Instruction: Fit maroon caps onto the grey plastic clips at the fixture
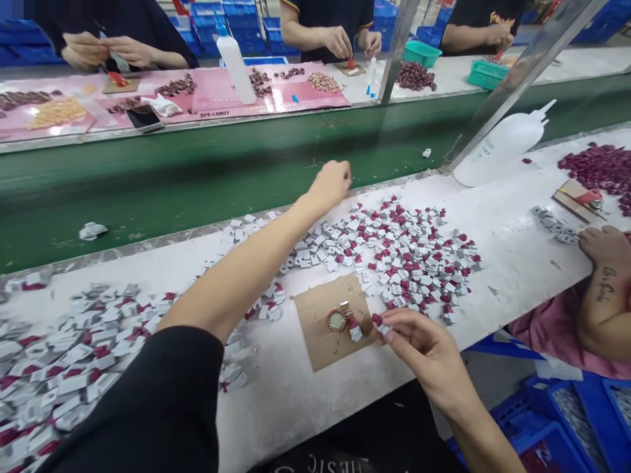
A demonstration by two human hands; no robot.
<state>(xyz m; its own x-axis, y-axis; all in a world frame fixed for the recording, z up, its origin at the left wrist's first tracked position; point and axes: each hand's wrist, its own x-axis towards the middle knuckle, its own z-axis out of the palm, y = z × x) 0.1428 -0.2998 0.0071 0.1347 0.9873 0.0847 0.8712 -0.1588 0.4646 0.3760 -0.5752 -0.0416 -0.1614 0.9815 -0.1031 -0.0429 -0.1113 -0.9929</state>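
Observation:
My left hand [332, 180] is stretched out over the far edge of the white table, by the green conveyor; its fingers are curled together, and what they hold, if anything, is hidden. My right hand [411, 338] pinches a small grey and dark red piece [380, 324] between thumb and fingertips, at the right edge of a cardboard square [315, 332]. On the cardboard lie a round red-rimmed item [336, 320] and another grey and red piece [355, 331]. A loose pile of grey and red pieces [419, 256] spreads behind my right hand.
More grey and red pieces [64, 368] cover the table at left. A green belt [221, 164] runs beyond. A metal post [522, 79] and white bottle [503, 148] stand at right. A co-worker's hand [606, 246] rests at far right; several people work across the belt.

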